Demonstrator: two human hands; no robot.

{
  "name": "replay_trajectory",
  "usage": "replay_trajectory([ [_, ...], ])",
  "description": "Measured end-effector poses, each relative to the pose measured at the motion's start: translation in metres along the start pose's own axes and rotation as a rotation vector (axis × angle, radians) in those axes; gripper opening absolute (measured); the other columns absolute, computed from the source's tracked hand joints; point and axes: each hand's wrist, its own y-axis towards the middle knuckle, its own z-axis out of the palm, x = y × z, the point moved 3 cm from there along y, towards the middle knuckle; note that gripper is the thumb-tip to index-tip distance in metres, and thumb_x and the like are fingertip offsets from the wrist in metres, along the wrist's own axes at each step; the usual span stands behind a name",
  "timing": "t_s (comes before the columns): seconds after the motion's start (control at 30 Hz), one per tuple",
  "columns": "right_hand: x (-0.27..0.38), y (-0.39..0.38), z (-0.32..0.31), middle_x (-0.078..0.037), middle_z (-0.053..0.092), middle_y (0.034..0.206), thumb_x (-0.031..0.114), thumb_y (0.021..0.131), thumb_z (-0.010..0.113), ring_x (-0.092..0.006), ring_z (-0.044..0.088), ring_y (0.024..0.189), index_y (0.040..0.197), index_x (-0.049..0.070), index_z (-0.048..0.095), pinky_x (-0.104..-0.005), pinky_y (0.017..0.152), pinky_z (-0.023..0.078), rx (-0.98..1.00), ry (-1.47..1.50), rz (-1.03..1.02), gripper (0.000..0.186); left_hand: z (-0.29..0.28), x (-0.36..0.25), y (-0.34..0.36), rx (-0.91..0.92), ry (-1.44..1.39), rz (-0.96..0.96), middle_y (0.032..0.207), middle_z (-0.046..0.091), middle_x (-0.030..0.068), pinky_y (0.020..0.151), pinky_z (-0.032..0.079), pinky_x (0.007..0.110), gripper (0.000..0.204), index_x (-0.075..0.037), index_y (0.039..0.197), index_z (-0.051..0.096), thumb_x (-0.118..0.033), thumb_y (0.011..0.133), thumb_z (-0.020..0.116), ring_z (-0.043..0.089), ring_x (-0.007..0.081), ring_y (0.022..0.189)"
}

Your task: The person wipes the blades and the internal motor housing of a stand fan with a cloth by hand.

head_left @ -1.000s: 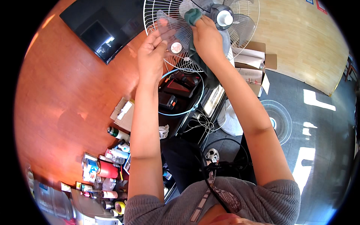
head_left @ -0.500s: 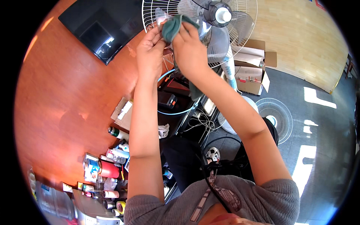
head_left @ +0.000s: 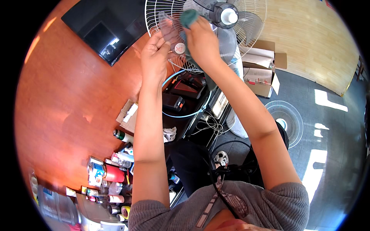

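A standing fan with a white wire guard [head_left: 153,15], dark hub [head_left: 219,15] and translucent blades fills the top middle. My left hand [head_left: 153,61] has its fingers and thumb closed on the edge of a translucent blade [head_left: 169,30], which bears a round pale sticker [head_left: 179,49]. My right hand [head_left: 202,43] holds a dark green cloth [head_left: 189,18] against the fan, right of that blade; the cloth hangs down behind my hand and forearm.
A flat black screen [head_left: 98,29], cardboard box [head_left: 259,89], detached round guard [head_left: 293,123] on the grey floor, black tray of tools [head_left: 181,88], tangled cables [head_left: 214,127], bottles and small items [head_left: 113,173] at lower left, and a pale wooden board [head_left: 316,46] surround me.
My right hand and cloth went left over the blade and sticker, then moved back up and right, uncovering the sticker. My left hand stays in about the same place.
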Motion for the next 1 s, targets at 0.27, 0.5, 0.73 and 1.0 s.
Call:
replay_trajectory([
  [0.27,-0.006,0.001,-0.002,-0.009,0.058,0.105,0.008,0.077,0.056,-0.0281,0.059,0.101,0.1,0.005,0.055,-0.0381,0.072,0.055,0.141,-0.16,-0.133,0.023,0.0,-0.006,0.0,0.012,-0.007,-0.004,0.112,0.066,0.0088,0.066,0.05,0.021,0.034,-0.001,0.121,0.056,0.006,0.09,0.044,0.063,0.0097,0.088],
  [0.5,-0.039,0.003,-0.011,-0.014,0.056,0.123,0.006,0.078,0.055,-0.0291,0.052,0.119,0.11,0.004,0.057,-0.037,0.08,0.055,0.158,-0.34,-0.178,0.032,0.004,-0.006,0.007,0.034,0.023,0.008,0.115,0.065,0.0092,0.065,0.05,0.02,0.037,-0.001,0.125,0.054,0.005,0.09,0.044,0.064,0.0095,0.088],
  [0.73,0.021,0.013,-0.019,-0.009,0.058,0.123,0.009,0.077,0.059,-0.0287,0.056,0.116,0.112,0.011,0.059,-0.0373,0.076,0.056,0.191,-0.077,-0.108,0.036,0.01,-0.013,0.002,0.099,0.021,-0.017,0.119,0.062,0.0107,0.075,0.052,0.028,0.035,0.0,0.124,0.053,-0.001,0.091,0.044,0.064,0.0165,0.095],
  [1.0,0.038,-0.04,-0.013,-0.009,0.052,0.133,0.005,0.074,0.058,-0.0264,0.049,0.127,0.116,0.006,0.058,-0.033,0.068,0.058,0.238,-0.116,-0.234,0.042,-0.002,-0.007,0.002,0.017,-0.268,-0.09,0.123,0.06,0.0165,0.083,0.049,0.034,0.054,0.003,0.13,0.047,-0.03,0.091,0.031,0.062,0.0253,0.102],
])
